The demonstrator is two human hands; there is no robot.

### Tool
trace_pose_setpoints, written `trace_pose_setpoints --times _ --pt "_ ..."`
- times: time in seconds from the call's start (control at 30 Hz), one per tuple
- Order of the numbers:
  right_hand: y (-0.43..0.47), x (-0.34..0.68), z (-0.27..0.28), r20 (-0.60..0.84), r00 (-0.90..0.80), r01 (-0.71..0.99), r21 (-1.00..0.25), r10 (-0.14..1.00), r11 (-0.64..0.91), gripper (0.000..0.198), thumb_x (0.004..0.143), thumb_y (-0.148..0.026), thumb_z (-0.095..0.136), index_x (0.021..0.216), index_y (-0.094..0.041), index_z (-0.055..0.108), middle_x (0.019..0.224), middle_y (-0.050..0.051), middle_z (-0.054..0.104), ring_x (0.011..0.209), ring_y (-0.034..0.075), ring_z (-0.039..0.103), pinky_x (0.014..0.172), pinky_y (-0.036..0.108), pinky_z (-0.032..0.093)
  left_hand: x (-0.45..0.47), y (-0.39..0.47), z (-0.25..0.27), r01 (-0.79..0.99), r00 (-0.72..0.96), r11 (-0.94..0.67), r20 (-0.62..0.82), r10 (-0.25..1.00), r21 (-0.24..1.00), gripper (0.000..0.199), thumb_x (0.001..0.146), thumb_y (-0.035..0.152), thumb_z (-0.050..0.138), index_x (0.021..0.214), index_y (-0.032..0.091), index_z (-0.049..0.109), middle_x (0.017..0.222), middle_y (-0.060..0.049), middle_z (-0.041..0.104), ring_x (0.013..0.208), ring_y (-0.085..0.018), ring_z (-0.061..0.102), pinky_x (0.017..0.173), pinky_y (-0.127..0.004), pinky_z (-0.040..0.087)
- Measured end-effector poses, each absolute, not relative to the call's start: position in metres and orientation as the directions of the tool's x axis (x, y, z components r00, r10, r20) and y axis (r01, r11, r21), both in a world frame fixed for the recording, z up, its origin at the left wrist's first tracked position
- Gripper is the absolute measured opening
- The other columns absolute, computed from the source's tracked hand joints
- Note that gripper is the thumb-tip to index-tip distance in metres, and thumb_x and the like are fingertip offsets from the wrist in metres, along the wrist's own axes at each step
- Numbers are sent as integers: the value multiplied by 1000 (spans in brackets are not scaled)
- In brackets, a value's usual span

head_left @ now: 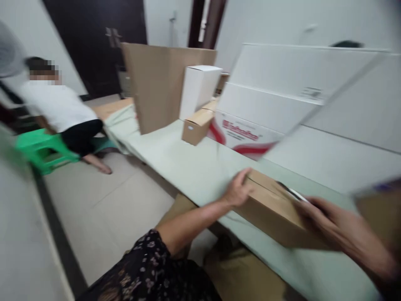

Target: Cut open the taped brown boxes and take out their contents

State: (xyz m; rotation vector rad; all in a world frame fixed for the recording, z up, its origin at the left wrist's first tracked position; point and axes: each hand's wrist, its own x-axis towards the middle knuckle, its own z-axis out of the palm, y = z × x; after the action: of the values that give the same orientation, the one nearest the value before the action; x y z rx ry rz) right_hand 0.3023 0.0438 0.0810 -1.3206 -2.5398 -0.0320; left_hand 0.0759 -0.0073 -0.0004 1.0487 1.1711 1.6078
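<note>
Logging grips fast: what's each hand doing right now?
Left hand: gripping the far end of the cardboard box.
Right hand: on the box's near end; blurred, grip unclear.

white box (199, 90) upright | small brown carton (196, 126) beside it | green stool (39, 148) | seated person (62, 113)

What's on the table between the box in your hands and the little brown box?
Nothing: the head view shows bare table between the held box and the little brown box.

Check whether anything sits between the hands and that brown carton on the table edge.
Nothing visible: the left hand grips one end of the brown carton, and the right hand rests on its other end, though blurred.
</note>
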Motion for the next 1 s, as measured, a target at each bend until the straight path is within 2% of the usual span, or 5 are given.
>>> trace_pose_setpoints --times 0.07,0.1,0.4,0.67,1.0 --pt "29 300 87 49 -439 869 -231 897 438 38 98 -49 41 98 -27 72 81 14 76 71 27 69 66 38 48 75 -10 1 -209 -272 -167 107 956 964 76 74 16 56 150 19 52 159 -8 52 142 -29 51 121 -43 38" --pt "24 297 91 37 -416 880 -237 909 412 38 97 -49 41 98 -26 72 81 13 75 74 27 68 68 37 47 75 -10 1 -225 -269 -168 104 958 960 77 74 15 56 151 18 52 159 -8 53 142 -29 52 121 -43 38" --pt "15 281 104 55 -499 847 -178 865 500 37 96 -46 39 86 -25 68 74 5 73 66 22 64 61 31 41 73 -16 -4 -183 -237 -194 149 960 964 73 78 20 55 150 14 52 152 -11 59 133 -30 58 118 -43 41" --pt "17 271 103 33 -567 820 -74 823 568 36 99 -39 41 106 -26 74 87 6 77 74 23 67 64 31 40 62 -14 5 -23 -202 -221 212 956 975 77 70 19 58 147 14 56 158 -9 52 144 -33 47 125 -45 31" --pt "20 265 107 6 -659 752 -8 752 659 34 103 -28 38 106 -21 70 104 7 76 81 20 68 64 30 38 67 -10 -12 -175 -188 -255 222 957 951 74 72 18 58 146 24 58 161 -3 49 150 -34 41 128 -51 26"
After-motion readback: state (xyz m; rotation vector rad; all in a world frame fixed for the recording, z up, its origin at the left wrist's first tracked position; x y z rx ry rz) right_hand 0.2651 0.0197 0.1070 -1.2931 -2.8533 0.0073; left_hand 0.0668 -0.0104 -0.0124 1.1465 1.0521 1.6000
